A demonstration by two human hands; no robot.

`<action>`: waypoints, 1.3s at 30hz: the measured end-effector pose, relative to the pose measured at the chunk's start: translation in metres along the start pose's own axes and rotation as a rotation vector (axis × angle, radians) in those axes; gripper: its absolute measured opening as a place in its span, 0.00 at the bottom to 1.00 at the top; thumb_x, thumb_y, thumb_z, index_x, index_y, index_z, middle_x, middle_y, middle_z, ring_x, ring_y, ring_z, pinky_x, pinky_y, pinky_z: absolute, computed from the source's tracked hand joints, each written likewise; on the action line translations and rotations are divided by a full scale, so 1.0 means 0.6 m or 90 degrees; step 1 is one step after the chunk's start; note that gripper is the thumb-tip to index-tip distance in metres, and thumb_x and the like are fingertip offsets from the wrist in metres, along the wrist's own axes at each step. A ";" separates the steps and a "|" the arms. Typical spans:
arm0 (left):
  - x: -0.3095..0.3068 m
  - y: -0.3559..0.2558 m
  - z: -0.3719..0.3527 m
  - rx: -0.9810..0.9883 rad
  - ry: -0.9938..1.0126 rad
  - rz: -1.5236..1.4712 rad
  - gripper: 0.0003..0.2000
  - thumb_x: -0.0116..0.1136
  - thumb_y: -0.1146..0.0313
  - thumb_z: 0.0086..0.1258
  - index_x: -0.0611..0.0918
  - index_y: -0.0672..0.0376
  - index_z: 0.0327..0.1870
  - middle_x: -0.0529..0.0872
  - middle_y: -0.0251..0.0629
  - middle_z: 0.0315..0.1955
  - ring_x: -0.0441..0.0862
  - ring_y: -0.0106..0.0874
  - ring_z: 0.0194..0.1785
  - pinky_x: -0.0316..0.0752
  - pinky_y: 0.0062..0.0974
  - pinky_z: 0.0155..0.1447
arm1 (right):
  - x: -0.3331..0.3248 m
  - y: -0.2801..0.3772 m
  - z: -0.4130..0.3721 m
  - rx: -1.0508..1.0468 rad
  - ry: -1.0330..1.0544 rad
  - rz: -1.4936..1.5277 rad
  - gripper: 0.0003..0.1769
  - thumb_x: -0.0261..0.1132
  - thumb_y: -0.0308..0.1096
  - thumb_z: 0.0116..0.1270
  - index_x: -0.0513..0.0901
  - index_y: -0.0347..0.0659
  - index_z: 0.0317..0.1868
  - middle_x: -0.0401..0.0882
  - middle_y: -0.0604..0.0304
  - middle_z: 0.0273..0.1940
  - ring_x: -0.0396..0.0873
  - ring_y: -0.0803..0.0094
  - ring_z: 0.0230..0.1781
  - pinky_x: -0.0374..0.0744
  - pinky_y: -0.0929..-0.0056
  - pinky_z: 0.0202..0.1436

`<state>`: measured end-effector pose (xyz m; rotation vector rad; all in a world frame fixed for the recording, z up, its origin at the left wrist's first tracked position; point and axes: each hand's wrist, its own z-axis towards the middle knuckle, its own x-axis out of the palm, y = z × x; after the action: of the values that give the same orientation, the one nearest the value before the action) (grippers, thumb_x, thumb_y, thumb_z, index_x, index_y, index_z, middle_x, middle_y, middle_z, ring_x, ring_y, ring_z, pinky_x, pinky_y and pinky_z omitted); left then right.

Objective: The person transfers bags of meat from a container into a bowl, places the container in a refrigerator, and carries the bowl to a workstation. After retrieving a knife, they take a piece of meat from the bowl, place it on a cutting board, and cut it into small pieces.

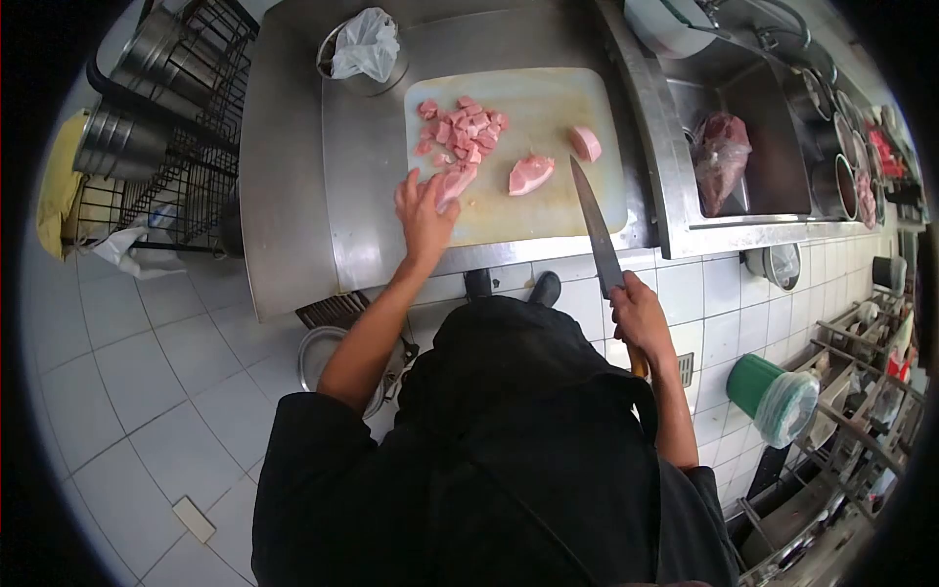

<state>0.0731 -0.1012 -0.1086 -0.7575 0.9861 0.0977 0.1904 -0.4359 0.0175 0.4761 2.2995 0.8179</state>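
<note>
My left hand (426,213) is at the left side of a white cutting board (528,103), its fingers and thumb closed about a strip of raw pink meat (457,182). Just beyond that strip lies a pile of cut meat cubes (468,127). To the right on the board are a larger chunk of meat (531,175) and a smaller chunk (585,144). In my right hand (639,315) is a large kitchen knife (599,230), gripped by its yellowish handle near the board's front right. Its blade points away from me, tip beside the smaller chunk.
A metal pot (386,76) with a plastic bag stands at the back left of the steel counter (284,157). Bagged meat (722,161) lies in the sink (773,108) at right. A wire rack (201,186) stands left; a green bucket (753,384) is on the tiled floor.
</note>
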 end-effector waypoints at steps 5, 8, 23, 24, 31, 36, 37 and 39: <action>0.055 -0.142 0.024 0.079 0.060 -0.067 0.28 0.74 0.63 0.55 0.80 0.63 0.57 0.77 0.52 0.55 0.74 0.50 0.60 0.70 0.45 0.62 | 0.002 -0.008 0.012 0.002 -0.011 0.007 0.11 0.53 0.33 0.72 0.72 0.31 0.38 0.75 0.50 0.20 0.78 0.61 0.16 0.77 0.62 0.22; 0.121 -0.155 0.055 0.002 0.194 -0.066 0.24 0.69 0.69 0.58 0.80 0.63 0.57 0.79 0.53 0.54 0.77 0.49 0.59 0.72 0.43 0.62 | 0.002 -0.015 0.014 0.001 -0.022 0.006 0.11 0.53 0.33 0.73 0.72 0.31 0.38 0.75 0.50 0.20 0.77 0.62 0.15 0.77 0.62 0.23; 0.163 -0.129 0.059 0.136 0.074 -0.247 0.12 0.66 0.71 0.60 0.84 0.61 0.45 0.81 0.40 0.48 0.78 0.42 0.56 0.73 0.37 0.61 | 0.066 -0.032 0.012 -0.205 -0.144 -0.291 0.07 0.57 0.32 0.71 0.72 0.36 0.40 0.78 0.37 0.21 0.79 0.36 0.25 0.77 0.40 0.32; 0.169 -0.127 0.050 0.135 0.064 -0.256 0.12 0.66 0.71 0.60 0.84 0.61 0.45 0.81 0.40 0.48 0.78 0.42 0.55 0.73 0.37 0.61 | 0.071 -0.031 0.014 -0.201 -0.143 -0.294 0.07 0.57 0.32 0.71 0.72 0.36 0.40 0.78 0.37 0.21 0.79 0.36 0.25 0.77 0.40 0.32; 0.183 -0.130 0.058 0.198 0.064 -0.285 0.13 0.66 0.73 0.58 0.83 0.62 0.44 0.81 0.40 0.50 0.78 0.43 0.57 0.74 0.38 0.62 | 0.082 -0.011 0.026 -0.143 -0.107 -0.386 0.08 0.55 0.31 0.71 0.69 0.34 0.40 0.80 0.35 0.24 0.81 0.36 0.27 0.80 0.41 0.33; 0.186 -0.122 0.063 0.216 0.060 -0.273 0.13 0.66 0.73 0.57 0.82 0.61 0.44 0.81 0.40 0.50 0.78 0.43 0.57 0.74 0.38 0.62 | 0.081 -0.009 0.062 -0.156 -0.079 -0.408 0.08 0.54 0.30 0.70 0.68 0.33 0.41 0.80 0.33 0.25 0.82 0.35 0.28 0.81 0.41 0.34; 0.186 -0.121 0.061 0.217 0.060 -0.277 0.13 0.66 0.73 0.57 0.82 0.61 0.44 0.81 0.40 0.50 0.78 0.43 0.57 0.74 0.38 0.62 | 0.081 -0.013 0.079 -0.162 -0.068 -0.405 0.08 0.54 0.30 0.70 0.68 0.32 0.41 0.80 0.33 0.25 0.82 0.34 0.29 0.80 0.41 0.34; 0.189 -0.118 0.065 0.224 0.051 -0.279 0.12 0.65 0.73 0.58 0.82 0.62 0.43 0.81 0.40 0.50 0.78 0.43 0.57 0.74 0.38 0.62 | 0.090 -0.013 0.136 -0.195 -0.059 -0.392 0.09 0.53 0.31 0.70 0.67 0.32 0.42 0.79 0.31 0.25 0.81 0.33 0.29 0.79 0.40 0.35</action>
<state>0.1941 -0.1588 -0.1467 -0.6386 0.8619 -0.4775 0.2055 -0.3787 -0.0609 -0.3134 2.0070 0.7840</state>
